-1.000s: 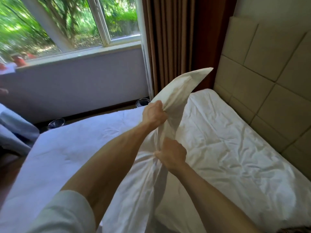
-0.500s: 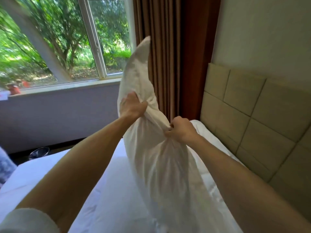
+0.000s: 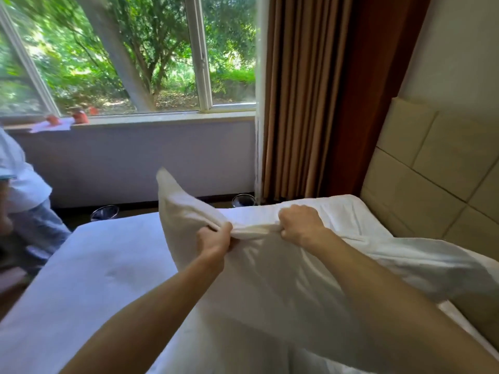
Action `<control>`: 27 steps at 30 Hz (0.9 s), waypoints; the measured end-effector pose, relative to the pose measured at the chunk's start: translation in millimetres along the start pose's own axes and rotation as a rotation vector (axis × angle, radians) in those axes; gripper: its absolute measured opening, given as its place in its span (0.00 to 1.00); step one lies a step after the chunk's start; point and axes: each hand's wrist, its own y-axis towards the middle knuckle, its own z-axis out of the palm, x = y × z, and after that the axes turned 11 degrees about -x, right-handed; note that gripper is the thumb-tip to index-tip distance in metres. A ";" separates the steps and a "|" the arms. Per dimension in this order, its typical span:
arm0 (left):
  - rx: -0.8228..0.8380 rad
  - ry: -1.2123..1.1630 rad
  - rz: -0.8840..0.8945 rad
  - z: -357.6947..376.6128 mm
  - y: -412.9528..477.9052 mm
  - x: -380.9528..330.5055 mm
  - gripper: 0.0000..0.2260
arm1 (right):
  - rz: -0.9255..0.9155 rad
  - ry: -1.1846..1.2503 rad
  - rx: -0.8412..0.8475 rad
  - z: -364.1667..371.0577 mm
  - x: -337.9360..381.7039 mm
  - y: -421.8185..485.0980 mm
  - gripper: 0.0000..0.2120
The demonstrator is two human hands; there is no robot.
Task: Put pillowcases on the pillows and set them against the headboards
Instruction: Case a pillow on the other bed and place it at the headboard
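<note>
Both hands are up in front of me over the bed (image 3: 113,255), a little apart and each one clamped on the white pillowcase (image 3: 270,287); left hand (image 3: 213,240) has its fingers curled round a bunched ridge of cloth, knuckles towards me; right hand (image 3: 301,224) is fisted on the same ridge, just along towards the headboard (image 3: 437,184); the fabric between the two fists is pulled into a tight, twisted fold; beyond my left hand one corner of the pillowcase stands up in a point towards the window (image 3: 135,49); below my hands the cloth bellies out full and smooth and runs down past the bottom of the view, so I cannot tell where its lower end rests; it hangs over the head end of the bed, closer to the headboard edge than to the foot; to the right, white cloth spreads close to the headboard, and I cannot tell whether that is pillowcase or bedding; brown curtain (image 3: 310,90) hangs past the bed's far corner by the headboard; two round metal bins (image 3: 104,211) sit on the floor beyond the far edge; another person (image 3: 24,190) in a light top stands off the bed's foot-end corner on the left; small red things (image 3: 79,116) on the windowsill, blurred.
</note>
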 end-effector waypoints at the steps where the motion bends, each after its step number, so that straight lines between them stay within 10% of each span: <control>1: 0.025 0.040 -0.005 -6.3 2.6 11.2 0.12 | -0.001 -0.001 0.042 15.8 4.6 -0.5 0.03; 8: 0.103 0.763 0.806 -61.2 48.7 25.1 0.07 | 0.069 -0.034 0.346 120.6 -23.5 -52.7 0.03; 15: 0.386 0.635 1.744 -24.1 62.0 23.3 0.04 | 0.210 0.008 0.302 136.9 -56.0 -78.5 0.08; 22: 0.617 1.413 1.678 25.0 30.1 14.8 0.12 | 0.221 0.119 0.317 148.3 -38.4 -95.0 0.06; 27: 0.579 1.360 1.742 22.5 28.8 39.5 0.05 | 0.201 0.286 0.242 136.2 -20.3 -101.5 0.12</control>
